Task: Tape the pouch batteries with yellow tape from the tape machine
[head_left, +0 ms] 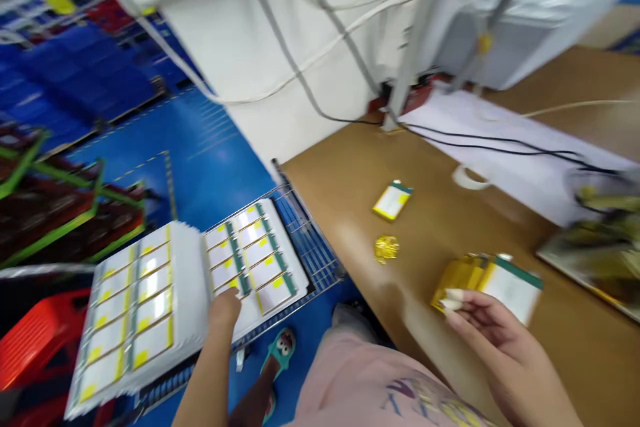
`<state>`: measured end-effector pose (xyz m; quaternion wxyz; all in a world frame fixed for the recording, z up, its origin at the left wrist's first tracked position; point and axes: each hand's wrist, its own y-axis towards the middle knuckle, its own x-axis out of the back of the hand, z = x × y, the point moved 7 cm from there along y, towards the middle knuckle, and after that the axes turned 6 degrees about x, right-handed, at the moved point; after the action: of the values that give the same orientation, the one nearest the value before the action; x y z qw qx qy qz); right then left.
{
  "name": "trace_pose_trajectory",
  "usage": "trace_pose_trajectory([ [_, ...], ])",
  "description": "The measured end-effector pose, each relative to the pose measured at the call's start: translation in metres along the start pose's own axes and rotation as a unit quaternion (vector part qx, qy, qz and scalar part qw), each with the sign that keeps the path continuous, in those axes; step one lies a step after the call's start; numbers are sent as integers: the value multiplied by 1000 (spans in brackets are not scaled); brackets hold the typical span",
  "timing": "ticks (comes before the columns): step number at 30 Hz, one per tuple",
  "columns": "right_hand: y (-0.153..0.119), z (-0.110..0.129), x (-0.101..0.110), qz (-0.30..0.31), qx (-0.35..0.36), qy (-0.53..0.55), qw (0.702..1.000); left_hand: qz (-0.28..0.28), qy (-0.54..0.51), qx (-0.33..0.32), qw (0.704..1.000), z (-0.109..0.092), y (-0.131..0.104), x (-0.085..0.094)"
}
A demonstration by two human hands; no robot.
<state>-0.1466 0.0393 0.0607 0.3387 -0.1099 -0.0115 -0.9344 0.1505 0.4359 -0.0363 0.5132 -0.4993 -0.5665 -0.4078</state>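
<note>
My left hand (pixel 225 310) is over the near-left corner of a white tray (pixel 295 280) that holds flat battery cells (pixel 257 250) in two columns. Its fingers are blurred and turned away, so their grip does not show. On the right, my right hand (pixel 493 327) is above the brown table, white covers on its thumb and index fingertips. Those two tips are pressed together; I cannot make out anything between them. Just behind them lies a row of yellow-edged battery cells (pixel 515 283) with green ends. A single battery cell (pixel 393 201) lies farther back.
A small heap of yellow pieces (pixel 387 248) lies on the brown table (pixel 345 173). Left of the tray stands a tall stack of cell-filled trays (pixel 193 280) on a wire rack (pixel 305 233). Cables (pixel 320 107) hang along the back. Someone's slippered foot (pixel 281 347) is below the rack.
</note>
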Motion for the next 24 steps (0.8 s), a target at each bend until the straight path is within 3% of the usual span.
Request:
trace_pose_trajectory([
  [2,0,-2,23,-36,2,18,999,13,4,-71,997,-54,3,9],
  [4,-5,-10,52,-91,-3,17,996,-5,-21,-198,980,-131,-13,20],
  [6,-17,-22,81,-145,-18,6,989,13,-89,-355,930,-214,-57,24],
  [7,-24,-30,94,-169,-27,1,985,58,-113,-425,896,-252,-86,20],
  [10,-56,-64,128,-242,-65,-39,967,215,-116,-535,808,-332,-173,-6],
  [12,-82,-93,145,-290,-92,-119,945,252,-90,-568,778,-362,-211,-23],
  [14,-106,-127,153,-313,-129,-214,916,216,-61,-570,791,-382,-221,-32],
  [18,-138,-195,145,-313,-207,-284,882,111,-35,-532,838,-404,-196,-35],
  [20,-144,-212,139,-339,-213,-290,870,97,-23,-538,837,-410,-184,-38],
  [24,-146,-221,123,-387,-233,-239,860,110,-1,-576,810,-419,-169,-49],
])
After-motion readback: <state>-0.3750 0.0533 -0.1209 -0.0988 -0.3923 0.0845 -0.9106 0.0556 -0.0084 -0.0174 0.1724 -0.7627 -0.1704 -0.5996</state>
